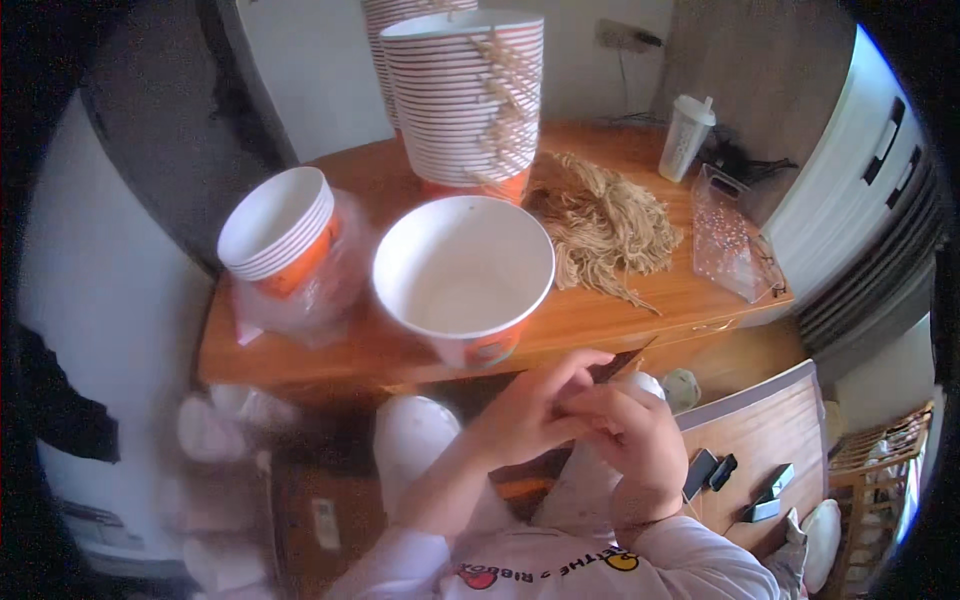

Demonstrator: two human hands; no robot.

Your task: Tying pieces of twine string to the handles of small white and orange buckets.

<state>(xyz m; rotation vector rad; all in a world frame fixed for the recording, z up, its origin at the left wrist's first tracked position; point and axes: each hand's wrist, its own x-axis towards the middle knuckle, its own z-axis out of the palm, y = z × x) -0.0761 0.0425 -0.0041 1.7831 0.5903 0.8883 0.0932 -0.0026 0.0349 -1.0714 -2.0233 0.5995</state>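
Observation:
Above my lap, just in front of the table's near edge, my two hands meet with fingers bent and pressed together. Between the fingertips of my left hand (535,410) and my right hand (640,430) a dark, thin, pointed piece (617,367) sticks out; its kind is unclear, and the rest is hidden by the fingers. Nearest to the hands stands a large white-lined paper bucket (465,265) with an orange outside, upright and open at the top. Behind it rises a tall stack of such buckets (455,110), with tan strands (512,95) hanging down its side.
A pile of tan strands (605,225) lies on the wooden table (350,350). At left, a short bucket stack (285,230) sits in clear plastic. Toward the right stand a lidded cup (688,138) and a clear speckled tray (735,235). A phone (700,472) lies on a lower board.

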